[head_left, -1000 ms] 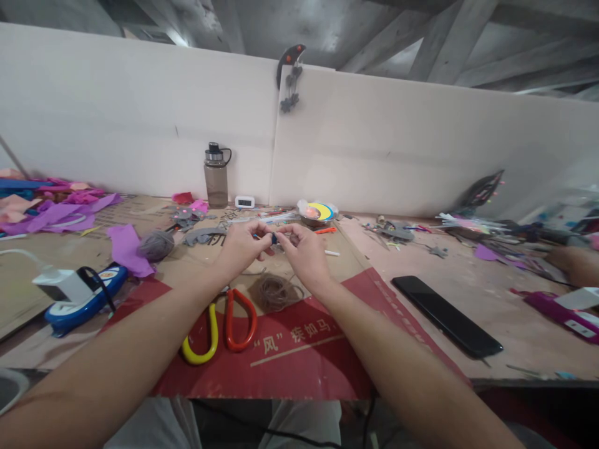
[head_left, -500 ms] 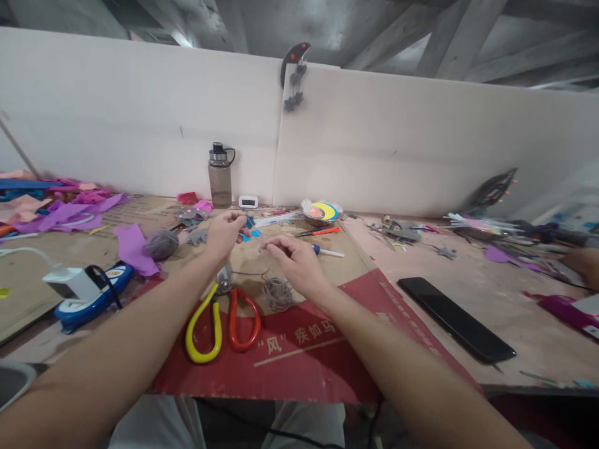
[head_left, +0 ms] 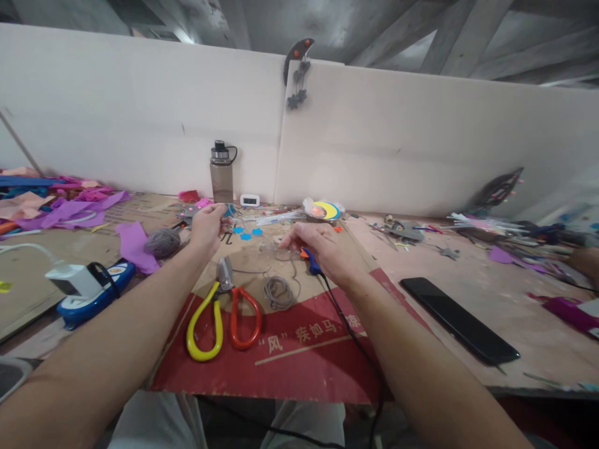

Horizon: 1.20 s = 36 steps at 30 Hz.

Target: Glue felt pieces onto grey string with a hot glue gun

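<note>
Head view: left hand (head_left: 208, 226) pinches a blue piece (head_left: 229, 211) near the bottle (head_left: 221, 179)

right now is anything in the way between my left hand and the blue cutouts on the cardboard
Nothing visible blocks your left hand from the nearest blue cutout; only cardboard shows between them. The scissors lie closer to you, outside that gap.

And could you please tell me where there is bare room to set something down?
The tabletop looks bare between the black phone and the magenta object; so does the front of the red cardboard between the scissors and black cord. It is crowded by the left hand, with blue flower shapes, and at far left, with purple paper.
</note>
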Each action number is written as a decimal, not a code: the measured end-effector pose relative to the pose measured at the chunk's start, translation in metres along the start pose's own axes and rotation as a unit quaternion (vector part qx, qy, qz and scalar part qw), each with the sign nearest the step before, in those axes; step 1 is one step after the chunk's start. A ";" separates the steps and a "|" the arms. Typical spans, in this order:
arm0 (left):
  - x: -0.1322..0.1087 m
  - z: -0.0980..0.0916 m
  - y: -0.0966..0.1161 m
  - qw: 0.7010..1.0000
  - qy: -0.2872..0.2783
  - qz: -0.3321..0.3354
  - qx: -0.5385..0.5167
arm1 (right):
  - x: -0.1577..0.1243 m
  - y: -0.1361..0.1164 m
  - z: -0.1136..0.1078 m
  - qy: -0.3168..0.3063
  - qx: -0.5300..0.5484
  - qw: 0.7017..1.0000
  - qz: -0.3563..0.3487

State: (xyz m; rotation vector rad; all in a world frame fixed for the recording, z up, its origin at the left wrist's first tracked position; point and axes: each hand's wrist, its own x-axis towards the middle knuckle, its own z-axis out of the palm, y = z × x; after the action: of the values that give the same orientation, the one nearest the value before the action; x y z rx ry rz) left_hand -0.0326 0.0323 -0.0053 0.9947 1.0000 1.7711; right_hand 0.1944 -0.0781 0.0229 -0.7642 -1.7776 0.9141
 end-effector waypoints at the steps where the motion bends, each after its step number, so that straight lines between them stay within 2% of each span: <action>1: -0.005 0.004 0.001 0.999 -0.024 0.020 0.010 | 0.003 0.004 -0.001 0.022 -0.020 1.000 0.007; 3: -0.017 0.013 0.004 0.993 -0.082 0.061 0.054 | 0.007 0.014 0.002 0.081 -0.030 0.996 0.012; 6: -0.038 0.026 0.007 0.973 -0.151 0.120 0.128 | 0.011 0.031 0.018 0.135 0.017 0.990 0.019; 11: -0.065 0.040 0.007 0.943 -0.256 0.126 0.169 | 0.013 0.050 0.042 0.137 0.131 0.982 0.027; 14: -0.072 0.043 0.005 0.933 -0.290 0.117 0.177 | 0.013 0.053 0.040 0.167 0.092 0.981 0.041; 18: -0.075 0.044 0.007 0.940 -0.292 0.087 0.156 | 0.010 0.047 0.028 0.226 -0.077 0.971 0.008; 23: -0.075 0.046 0.007 0.957 -0.269 0.035 0.109 | 0.006 0.034 0.021 0.232 -0.210 0.949 -0.050; 30: -0.073 0.047 0.004 0.959 -0.276 -0.031 0.050 | 0.006 0.034 0.020 0.228 -0.226 0.946 -0.039; 36: -0.074 0.047 0.005 0.959 -0.278 -0.046 0.030 | 0.006 0.034 0.019 0.216 -0.212 0.953 -0.030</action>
State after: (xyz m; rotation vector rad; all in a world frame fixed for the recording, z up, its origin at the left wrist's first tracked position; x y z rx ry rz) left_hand 0.0318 -0.0267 0.0000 1.3616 0.7252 1.2775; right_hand 0.1775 -0.0605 -0.0083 -1.0824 -1.6019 0.2834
